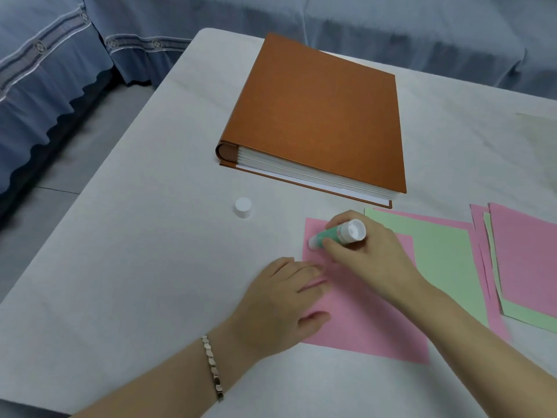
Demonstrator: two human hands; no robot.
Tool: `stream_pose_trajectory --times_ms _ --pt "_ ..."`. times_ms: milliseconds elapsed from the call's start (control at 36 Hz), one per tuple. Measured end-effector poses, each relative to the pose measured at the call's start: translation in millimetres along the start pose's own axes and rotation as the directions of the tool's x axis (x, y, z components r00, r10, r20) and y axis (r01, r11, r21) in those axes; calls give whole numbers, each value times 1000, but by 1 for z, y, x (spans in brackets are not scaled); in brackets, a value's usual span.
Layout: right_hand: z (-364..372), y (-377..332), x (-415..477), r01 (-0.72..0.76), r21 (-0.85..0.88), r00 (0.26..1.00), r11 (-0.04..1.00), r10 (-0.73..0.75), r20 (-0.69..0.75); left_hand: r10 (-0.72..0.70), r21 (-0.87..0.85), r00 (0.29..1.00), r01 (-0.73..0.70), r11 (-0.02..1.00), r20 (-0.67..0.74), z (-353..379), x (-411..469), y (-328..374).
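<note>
Pink sheet (370, 321) lies flat on the white table (135, 282). A white cap (243, 207) stands to its left. The left hand (280, 309) presses the sheet's left edge, fingers straight and close together. The right hand (370, 257) curls its fingers round the glue stick (337, 235), whose tip touches the sheet's far corner. Green paper (443, 257) lies further right.

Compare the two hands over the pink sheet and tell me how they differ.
The left hand lies flat, fingers straight, pressing the pink sheet; the right hand is curled round a glue stick. The left hand holds nothing, while the right hand tilts the stick's tip down at the sheet's far corner. The left wrist wears a bracelet; the right wrist is bare. Both work over the same sheet.
</note>
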State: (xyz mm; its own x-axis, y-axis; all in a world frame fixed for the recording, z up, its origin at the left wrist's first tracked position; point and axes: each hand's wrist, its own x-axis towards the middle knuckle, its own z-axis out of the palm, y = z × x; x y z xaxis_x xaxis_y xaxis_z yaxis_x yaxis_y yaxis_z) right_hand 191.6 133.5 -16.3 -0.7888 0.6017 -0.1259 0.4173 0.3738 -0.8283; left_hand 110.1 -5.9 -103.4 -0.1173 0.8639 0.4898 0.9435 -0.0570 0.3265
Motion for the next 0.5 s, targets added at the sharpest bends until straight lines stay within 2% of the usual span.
stream_pose_trajectory --times_ms 83,250,500 --pt "2 1 3 25 -92 999 995 -22 35 -7 -26 1000 7 1000 6 1 1 0" --pt "3 4 15 46 -123 998 991 -41 43 -35 -71 999 35 997 9 3 0 -2" --pt "9 7 34 56 -119 997 991 -62 -48 -46 -70 999 46 997 4 2 0 -1"
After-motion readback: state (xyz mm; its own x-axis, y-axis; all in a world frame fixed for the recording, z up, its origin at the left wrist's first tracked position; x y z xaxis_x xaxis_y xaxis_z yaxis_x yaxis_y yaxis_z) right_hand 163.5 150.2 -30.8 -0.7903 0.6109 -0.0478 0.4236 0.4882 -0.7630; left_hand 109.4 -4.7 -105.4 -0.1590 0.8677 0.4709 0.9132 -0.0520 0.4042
